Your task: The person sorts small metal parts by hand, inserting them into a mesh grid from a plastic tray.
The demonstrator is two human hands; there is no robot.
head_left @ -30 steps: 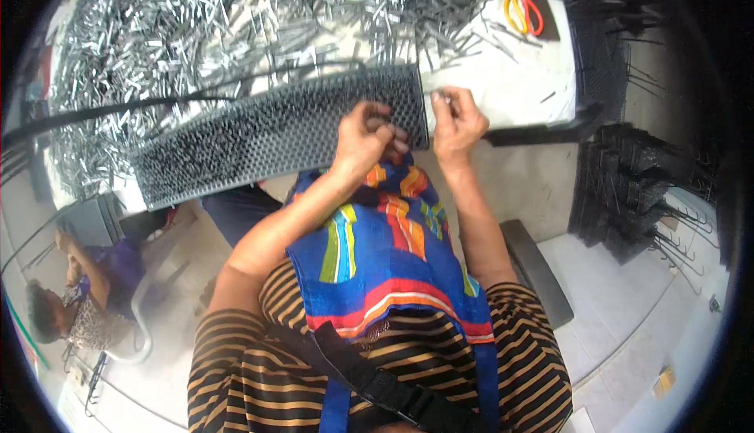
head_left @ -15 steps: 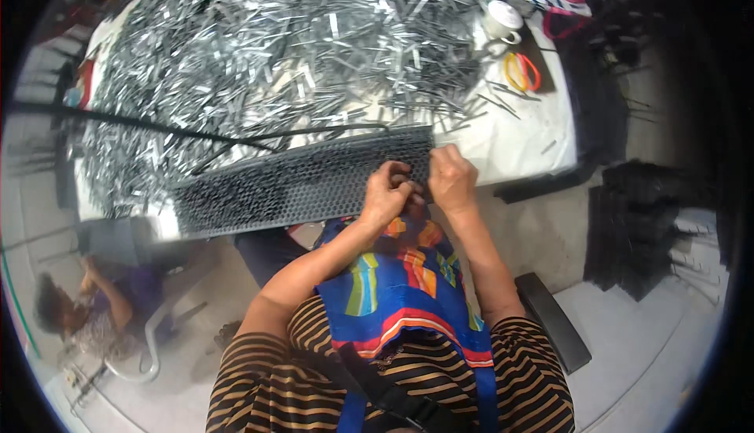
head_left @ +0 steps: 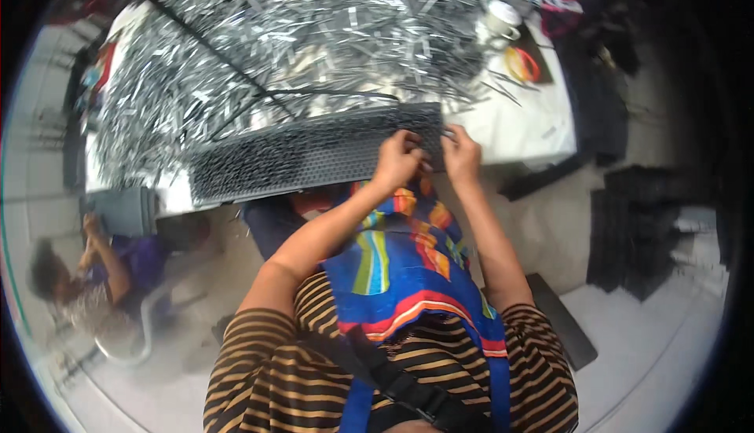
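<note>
A long dark grey perforated panel (head_left: 338, 167) lies along the near edge of the table. Its left and far parts are covered with small black pieces, while rows of bare holes show in the near middle. My left hand (head_left: 399, 158) is over the panel's right part, fingers curled and pinched. Close to it, at the panel's right end, my right hand (head_left: 462, 152) has its thumb and fingers drawn together. Anything small between the fingertips of either hand is too blurred to make out. A patterned blue cloth (head_left: 408, 276) covers my lap below the panel.
A wide heap of thin, shiny grey strips (head_left: 314, 32) spreads over the white-covered table (head_left: 518, 130). A white mug (head_left: 501, 18) and orange bands (head_left: 522, 64) lie at the right. A black rod (head_left: 196, 36) crosses the left side. Another person (head_left: 102, 268) sits at lower left.
Both hands and the panel's right end sit slightly farther away. My right hand has loosened from a fist to a pinch. The black rod slants more steeply, and the view has turned a little.
</note>
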